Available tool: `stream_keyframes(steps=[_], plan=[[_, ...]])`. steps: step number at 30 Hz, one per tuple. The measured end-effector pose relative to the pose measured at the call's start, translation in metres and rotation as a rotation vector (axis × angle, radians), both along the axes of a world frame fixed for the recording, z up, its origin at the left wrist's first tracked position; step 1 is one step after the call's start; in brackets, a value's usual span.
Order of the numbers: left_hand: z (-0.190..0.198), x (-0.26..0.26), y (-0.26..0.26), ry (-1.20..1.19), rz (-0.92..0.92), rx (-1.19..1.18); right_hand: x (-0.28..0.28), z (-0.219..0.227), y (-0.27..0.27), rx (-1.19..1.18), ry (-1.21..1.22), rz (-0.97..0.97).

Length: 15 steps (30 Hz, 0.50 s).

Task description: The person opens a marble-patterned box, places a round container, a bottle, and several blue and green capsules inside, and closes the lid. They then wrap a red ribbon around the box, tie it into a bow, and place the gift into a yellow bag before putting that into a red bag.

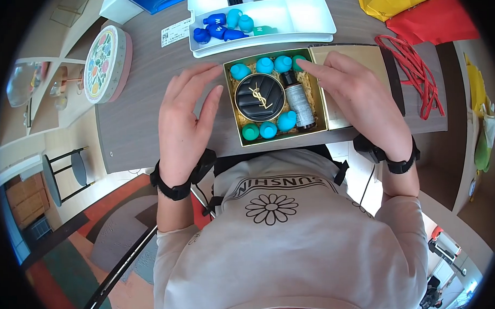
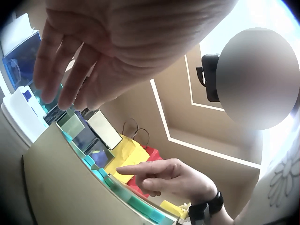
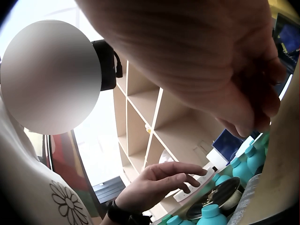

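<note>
- The gold box (image 1: pixel 327 127) sits at the table's (image 1: pixel 137 125) near edge, packed with teal bottles (image 1: pixel 268 130), a black compact (image 1: pixel 259 97) and a grey bottle (image 1: pixel 300 105).
- Left hand (image 1: pixel 184 127), fingers straight, holds nothing beside the box; right hand (image 1: pixel 360 96) rests flat on the lid (image 1: pixel 378 60), forefinger toward the corner bottle.
- A clumsy poke could topple the loose bottles, I reckon.

A white short-sleeved T-shirt (image 1: pixel 283 235) is worn, printed in black with the word "SUNSHINE" in an arc above an outlined daisy (image 1: pixel 272 208). A second daisy outline is seen on the shirt in both wrist views. 2 black straps are fastened around the wrists, 1 on the left (image 1: pixel 175 187) and 1 on the right (image 1: pixel 397 161), each carrying a small black camera housing. Both hands are bare.
</note>
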<state>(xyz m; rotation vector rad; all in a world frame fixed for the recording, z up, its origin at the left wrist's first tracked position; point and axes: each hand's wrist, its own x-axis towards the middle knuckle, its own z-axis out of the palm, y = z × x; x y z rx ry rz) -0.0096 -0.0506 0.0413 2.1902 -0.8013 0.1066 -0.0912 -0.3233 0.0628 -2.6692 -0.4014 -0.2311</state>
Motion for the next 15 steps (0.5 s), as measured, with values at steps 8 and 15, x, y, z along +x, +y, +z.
stream_keyframes(steps=[8, 15], plan=[[-0.005, -0.004, -0.005, 0.019, -0.046, 0.039, 0.001, 0.008, 0.003, 0.026, 0.038, -0.071], [-0.018, -0.005, -0.004, -0.016, 0.000, -0.006, -0.019, 0.015, -0.030, 0.252, -0.017, -0.270]])
